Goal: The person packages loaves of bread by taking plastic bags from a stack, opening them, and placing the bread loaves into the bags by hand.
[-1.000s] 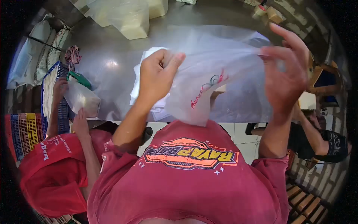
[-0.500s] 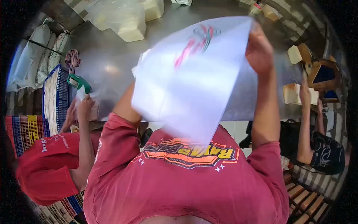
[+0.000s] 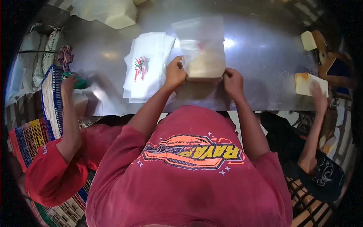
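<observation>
A clear plastic bag (image 3: 198, 32) lies in front of me on the metal table, with a pale bread loaf (image 3: 206, 66) inside its near end. My left hand (image 3: 176, 75) pinches the bag's left edge beside the loaf. At the loaf's lower right corner, the fingers of my right hand (image 3: 233, 83) are closed on the bag's edge. A faint red print shows through the plastic. To the left of my left hand rests a loose stack of white printed bags (image 3: 149, 72), with red lettering and a dark green mark on top.
On the left, a co-worker in red (image 3: 56, 166) reaches to a green tape dispenser (image 3: 75, 81) near a blue crate (image 3: 56, 98). To the right, another co-worker's hand (image 3: 319, 96) is at a bread loaf (image 3: 304, 84). Plastic-wrapped loaves (image 3: 113, 13) sit far left.
The white printed bag I held raised in front of me is down; a loaf in a bag is now between my hands. Both hands have lowered to the table, and the bag stack has come into view.
</observation>
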Available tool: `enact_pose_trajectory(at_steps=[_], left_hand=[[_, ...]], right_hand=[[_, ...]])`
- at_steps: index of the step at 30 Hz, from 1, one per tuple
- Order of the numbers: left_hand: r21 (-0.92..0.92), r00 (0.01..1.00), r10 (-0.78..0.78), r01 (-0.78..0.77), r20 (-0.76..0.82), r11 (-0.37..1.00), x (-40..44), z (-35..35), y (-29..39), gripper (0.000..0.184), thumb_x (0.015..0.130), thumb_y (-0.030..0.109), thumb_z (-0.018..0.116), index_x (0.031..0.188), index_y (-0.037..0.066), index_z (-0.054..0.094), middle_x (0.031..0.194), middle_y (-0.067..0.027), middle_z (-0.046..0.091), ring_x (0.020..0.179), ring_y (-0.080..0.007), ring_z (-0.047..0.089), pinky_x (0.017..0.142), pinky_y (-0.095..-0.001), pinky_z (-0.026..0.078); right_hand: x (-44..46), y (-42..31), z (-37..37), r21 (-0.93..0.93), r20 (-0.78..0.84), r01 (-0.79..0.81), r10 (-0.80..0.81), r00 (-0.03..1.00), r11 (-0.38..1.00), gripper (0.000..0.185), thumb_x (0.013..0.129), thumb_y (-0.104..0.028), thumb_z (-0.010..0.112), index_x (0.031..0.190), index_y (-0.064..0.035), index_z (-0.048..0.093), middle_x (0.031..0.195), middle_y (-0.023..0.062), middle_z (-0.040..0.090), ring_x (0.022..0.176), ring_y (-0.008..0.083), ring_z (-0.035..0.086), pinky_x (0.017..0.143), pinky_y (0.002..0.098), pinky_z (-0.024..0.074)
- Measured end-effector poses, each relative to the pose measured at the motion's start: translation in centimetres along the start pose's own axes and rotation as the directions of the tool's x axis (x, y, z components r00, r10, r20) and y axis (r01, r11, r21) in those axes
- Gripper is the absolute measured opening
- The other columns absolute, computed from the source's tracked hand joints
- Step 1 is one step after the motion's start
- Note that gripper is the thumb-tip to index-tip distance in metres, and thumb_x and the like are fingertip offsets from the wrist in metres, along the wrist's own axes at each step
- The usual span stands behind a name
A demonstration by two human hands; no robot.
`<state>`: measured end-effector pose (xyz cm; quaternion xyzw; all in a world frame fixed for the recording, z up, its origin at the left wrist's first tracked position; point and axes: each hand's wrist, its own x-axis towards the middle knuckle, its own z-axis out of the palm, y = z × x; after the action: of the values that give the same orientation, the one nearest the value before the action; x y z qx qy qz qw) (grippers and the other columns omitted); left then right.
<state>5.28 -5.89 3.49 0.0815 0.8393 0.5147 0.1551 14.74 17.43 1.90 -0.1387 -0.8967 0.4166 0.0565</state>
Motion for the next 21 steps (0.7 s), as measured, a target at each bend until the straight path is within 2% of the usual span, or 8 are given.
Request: enact_pose_trajectory(at_steps=[1,4,7,10,12,14,16,21], left_hand=[[0.400,0.994,0.076,-0.104,0.084,0.911,1.6,-0.2,-3.3,0.042,0.085,0.007,0.056,0.127,0.003,0.052,0.101,-0.0130,0.062,0.084,-0.0293,0.060,0.075,-0.0413,0.048],[0.354,0.870,0.387,-0.274,-0.306,0.894,0.4,0.3,-2.4,0.045,0.092,0.024,0.054,0.131,0.003,0.049,0.118,-0.0186,0.056,0.102,-0.0346,0.056,0.092,-0.0444,0.041],[-0.057,0.951,0.309,-0.310,-0.024,0.949,-3.8,0.0,1.6,0.056,0.095,0.034,0.050,0.138,-0.001,0.038,0.132,-0.0223,0.045,0.123,-0.0351,0.041,0.103,-0.0432,0.033],[0.038,0.963,0.164,-0.176,0.215,0.984,-4.5,0.5,-0.4,0.073,0.090,0.035,0.061,0.142,-0.005,0.028,0.143,-0.0250,0.035,0.133,-0.0362,0.033,0.109,-0.0411,0.027],[0.358,0.936,0.327,-0.352,0.132,0.865,-4.0,0.4,-2.0,0.082,0.085,0.035,0.068,0.142,-0.006,0.026,0.144,-0.0255,0.034,0.133,-0.0369,0.034,0.110,-0.0415,0.026],[0.158,0.948,0.319,-0.317,0.014,0.935,-4.9,0.3,0.6,0.097,0.077,0.037,0.076,0.143,-0.008,0.020,0.145,-0.0263,0.031,0.134,-0.0404,0.030,0.110,-0.0448,0.025],[-0.186,0.957,0.280,-0.263,0.077,0.947,-4.7,0.2,2.7,0.102,0.075,0.038,0.077,0.143,-0.009,0.018,0.145,-0.0284,0.030,0.136,-0.0421,0.026,0.111,-0.0464,0.023],[0.131,0.984,0.173,-0.176,0.038,0.976,-3.7,0.3,-0.4,0.101,0.073,0.034,0.078,0.143,-0.008,0.019,0.146,-0.0296,0.026,0.138,-0.0437,0.021,0.113,-0.0474,0.019]], right_hand=[[-0.2,-0.7,-0.6,-0.172,0.083,0.011,0.004,0.997,0.985,0.050,0.081,-0.008,0.062,0.130,-0.0068,0.051,0.117,0.0138,0.058,0.098,0.0375,0.057,0.082,0.0457,0.0462],[-1.6,-4.4,-1.3,-0.451,0.054,0.001,0.026,0.998,0.893,0.068,0.080,-0.016,0.064,0.142,-0.0098,0.038,0.146,0.0164,0.036,0.132,0.0473,0.030,0.105,0.0539,0.0301],[-1.8,-5.9,-1.6,0.318,0.135,0.046,-0.093,0.987,0.947,0.083,0.078,-0.019,0.066,0.148,-0.0128,0.023,0.155,0.0138,0.017,0.141,0.0458,-0.006,0.112,0.0578,0.0090],[-0.3,-3.3,-0.4,-0.533,0.452,0.146,0.134,0.882,0.833,0.096,0.076,-0.027,0.071,0.151,-0.0137,0.013,0.155,0.0140,0.017,0.140,0.0445,-0.015,0.111,0.0621,0.0019],[0.3,-3.0,-1.0,-0.416,0.408,0.093,0.094,0.908,0.905,0.100,0.073,-0.041,0.073,0.150,-0.0134,0.016,0.155,0.0130,0.019,0.140,0.0465,-0.015,0.110,0.0634,0.0006],[-0.6,-5.3,-2.4,-0.108,0.314,0.027,0.009,0.949,0.994,0.099,0.071,-0.044,0.074,0.149,-0.0122,0.023,0.154,0.0131,0.022,0.140,0.0465,-0.016,0.109,0.0641,0.0001],[-0.1,-4.7,-0.6,-0.278,0.411,0.087,0.037,0.911,0.957,0.096,0.069,-0.043,0.075,0.147,-0.0112,0.028,0.153,0.0134,0.023,0.140,0.0466,-0.015,0.108,0.0656,0.0000],[0.6,-5.7,-1.8,-0.380,0.438,0.119,0.065,0.897,0.917,0.085,0.072,-0.031,0.070,0.143,-0.0024,0.033,0.149,0.0194,0.027,0.142,0.0401,0.003,0.113,0.0530,0.0101]])
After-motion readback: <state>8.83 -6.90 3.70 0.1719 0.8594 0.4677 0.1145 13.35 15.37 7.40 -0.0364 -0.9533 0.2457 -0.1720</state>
